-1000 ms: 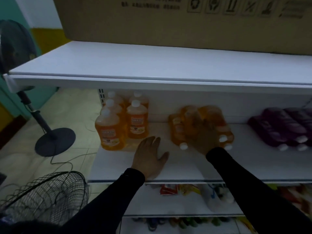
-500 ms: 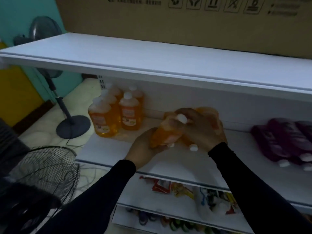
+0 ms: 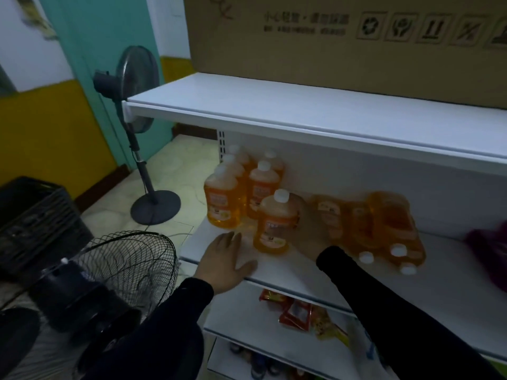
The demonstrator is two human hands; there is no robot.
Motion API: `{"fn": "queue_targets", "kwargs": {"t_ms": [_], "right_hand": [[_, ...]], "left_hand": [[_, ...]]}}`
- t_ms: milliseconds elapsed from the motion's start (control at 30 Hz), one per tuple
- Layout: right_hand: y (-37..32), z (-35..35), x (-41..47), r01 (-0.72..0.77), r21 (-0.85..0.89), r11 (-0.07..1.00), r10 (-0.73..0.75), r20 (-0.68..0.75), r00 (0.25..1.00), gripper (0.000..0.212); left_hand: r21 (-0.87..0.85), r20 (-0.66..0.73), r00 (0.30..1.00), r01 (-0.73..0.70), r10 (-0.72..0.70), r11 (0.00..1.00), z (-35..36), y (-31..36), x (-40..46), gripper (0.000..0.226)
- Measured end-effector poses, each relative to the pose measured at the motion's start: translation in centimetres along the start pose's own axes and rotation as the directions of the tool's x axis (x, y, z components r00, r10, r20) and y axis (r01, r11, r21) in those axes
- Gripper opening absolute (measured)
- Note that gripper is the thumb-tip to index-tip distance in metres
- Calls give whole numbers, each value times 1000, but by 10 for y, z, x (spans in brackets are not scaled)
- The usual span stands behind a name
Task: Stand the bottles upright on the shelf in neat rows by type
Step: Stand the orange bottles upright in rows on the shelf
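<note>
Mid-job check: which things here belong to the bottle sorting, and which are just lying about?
Job: held bottle, right hand, upright bottles, lying bottles, shelf.
Lying about: fans, crate, carton, snack packets.

Cardboard box (image 3: 343,45) above; pedestal fan (image 3: 137,86) on floor.

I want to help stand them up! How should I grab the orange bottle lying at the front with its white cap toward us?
Probably hold the lying orange bottle around its wide body, coming from the front above its white cap. It lies on its side, cap toward the shelf edge, so a body grip lets you tip it upright.
</note>
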State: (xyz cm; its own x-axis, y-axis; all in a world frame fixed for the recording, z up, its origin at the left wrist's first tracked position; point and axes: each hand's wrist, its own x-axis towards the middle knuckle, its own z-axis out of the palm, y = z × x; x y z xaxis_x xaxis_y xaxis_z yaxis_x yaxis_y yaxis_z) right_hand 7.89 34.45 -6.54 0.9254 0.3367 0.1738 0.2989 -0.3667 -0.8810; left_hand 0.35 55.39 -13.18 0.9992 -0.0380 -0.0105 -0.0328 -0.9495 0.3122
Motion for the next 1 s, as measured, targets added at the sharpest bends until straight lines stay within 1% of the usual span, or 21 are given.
{"fn": "queue_targets", "kwargs": {"t_ms": [33,100,233,400,533,700,833,900,967,1000], "right_hand": [[-1,6,3,-10,-26,1000,10,-23,1000,80],[-2,17,10,-14,-79,997,8,-75,997,82],[-2,33,22,-37,-211,977,-2,-182,983,84],[-4,48,34,-20,-338,941,-50,-200,979,86],[-3,56,41,-13,-364,931,-65,-202,977,84],[3,60,44,-11,-334,942,-58,-196,979,83],[1,56,45,-1,-339,941,-61,-172,983,88],[1,49,41,0,-321,947,-51,-151,987,91],[8,35,34,-26,-307,952,-32,-182,983,89],[14,25,29,-61,-330,942,-18,-231,973,85]], "left_hand": [[59,4,1000,-21,21,998,3,-8,-1,97],[122,22,999,-43,41,992,11,-18,-3,102],[155,-7,998,-53,55,986,19,-22,-3,110],[161,-27,996,-77,82,984,19,-23,-4,110],[170,-34,995,-84,91,982,18,-24,-6,109],[182,-45,995,-80,89,980,19,-25,-5,103],[188,-41,995,-78,87,979,19,-24,-4,105],[179,-36,996,-75,82,981,20,-25,-4,102],[164,-36,996,-77,84,984,18,-27,-4,94],[149,-33,995,-89,95,985,17,-27,-3,90]]}}
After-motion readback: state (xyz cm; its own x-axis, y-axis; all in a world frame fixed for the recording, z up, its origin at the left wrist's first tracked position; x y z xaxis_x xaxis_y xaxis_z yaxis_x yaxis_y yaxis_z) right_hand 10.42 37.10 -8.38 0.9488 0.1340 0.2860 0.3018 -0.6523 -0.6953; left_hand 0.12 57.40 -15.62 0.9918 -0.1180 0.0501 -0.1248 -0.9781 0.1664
